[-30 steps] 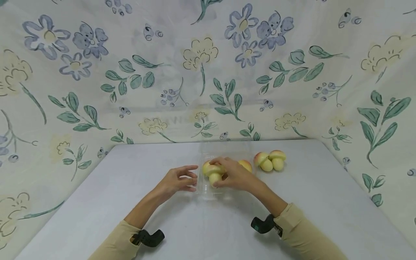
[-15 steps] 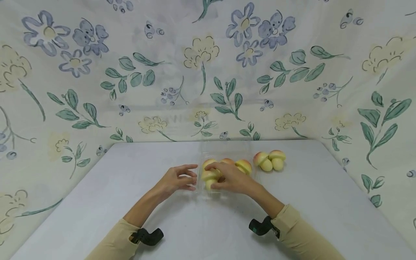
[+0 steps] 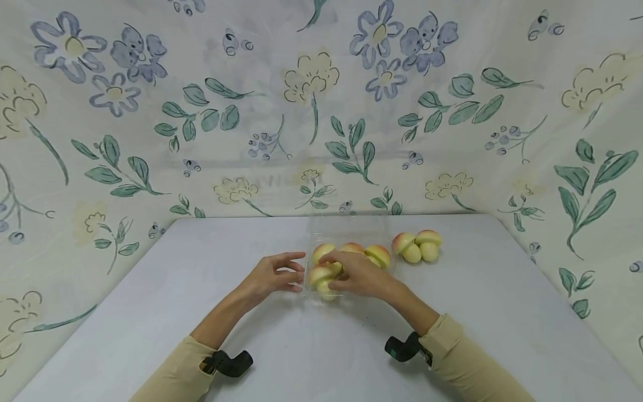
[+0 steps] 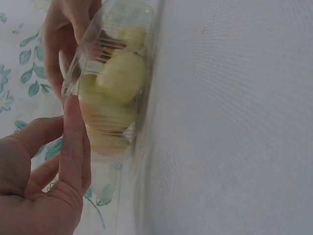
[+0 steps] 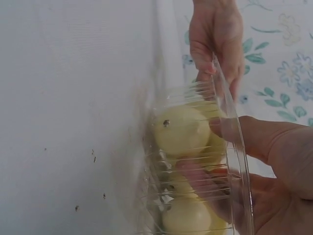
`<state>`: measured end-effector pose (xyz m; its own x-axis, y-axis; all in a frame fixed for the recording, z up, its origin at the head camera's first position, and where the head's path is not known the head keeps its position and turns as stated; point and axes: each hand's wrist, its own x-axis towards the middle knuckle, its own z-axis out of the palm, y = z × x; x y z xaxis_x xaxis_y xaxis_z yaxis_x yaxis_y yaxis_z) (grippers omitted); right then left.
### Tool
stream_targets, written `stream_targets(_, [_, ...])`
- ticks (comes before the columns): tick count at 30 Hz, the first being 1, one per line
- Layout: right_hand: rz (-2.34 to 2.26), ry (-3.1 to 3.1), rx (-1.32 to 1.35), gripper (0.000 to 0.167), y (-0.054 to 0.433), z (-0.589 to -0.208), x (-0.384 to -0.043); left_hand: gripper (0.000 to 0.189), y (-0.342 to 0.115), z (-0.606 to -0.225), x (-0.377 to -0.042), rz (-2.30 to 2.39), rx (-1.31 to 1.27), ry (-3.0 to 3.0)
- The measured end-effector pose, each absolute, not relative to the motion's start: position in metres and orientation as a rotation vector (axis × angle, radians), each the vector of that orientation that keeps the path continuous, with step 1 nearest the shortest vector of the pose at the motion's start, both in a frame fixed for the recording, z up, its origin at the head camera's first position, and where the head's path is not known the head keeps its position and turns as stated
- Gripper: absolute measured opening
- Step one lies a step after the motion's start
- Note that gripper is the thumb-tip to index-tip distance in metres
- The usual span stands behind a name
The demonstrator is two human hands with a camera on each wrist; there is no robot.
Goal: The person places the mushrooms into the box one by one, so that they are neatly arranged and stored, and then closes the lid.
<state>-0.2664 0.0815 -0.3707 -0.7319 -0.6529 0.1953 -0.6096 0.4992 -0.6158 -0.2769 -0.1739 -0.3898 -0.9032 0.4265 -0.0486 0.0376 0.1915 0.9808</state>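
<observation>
A clear plastic box (image 4: 111,12) with ridged walls stands mid-table, its lid (image 3: 349,224) raised at the back. My right hand (image 3: 364,273) reaches into it, thumb and fingers gripping a mushroom-shaped yellow piece (image 3: 319,273) with a red-tinged cap at the front left corner. Behind that piece, three more show in a row: a left one (image 3: 324,250), a middle one (image 3: 351,247) partly hidden by my hand, and a right one (image 3: 379,255). With its fingers loosely extended, my left hand (image 3: 271,274) touches the box's left rim.
Two more mushroom-shaped pieces, one on the left (image 3: 403,244) and one on the right (image 3: 430,240), lie side by side on the white table (image 3: 301,357), just right of the box. A floral cloth (image 3: 281,84) hangs behind the table.
My right hand has lowered the mushroom-shaped piece into the box's front left corner, tilting it so the red-tinged cap shows. The row behind is more exposed. My left hand has stayed at the rim.
</observation>
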Motion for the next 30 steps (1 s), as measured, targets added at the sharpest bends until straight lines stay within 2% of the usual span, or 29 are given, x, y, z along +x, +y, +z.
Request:
stream_targets(12, [-0.986, 2.756, -1.139, 0.042, 0.089, -0.365, -0.269, 0.063, -0.176, -0.391, -0.277, 1.772, 0.446, 2.148])
stream_targets(20, [-1.064, 2.696, -1.013, 0.041, 0.098, -0.359, -0.269, 0.063, -0.173, -0.39, -0.277, 1.769, 0.422, 2.158])
stream_targets(30, [-1.008, 2.765, -1.0, 0.039, 0.116, -0.351, -0.27, 0.064, -0.173, -0.389, -0.276, 1.765, 0.414, 2.165])
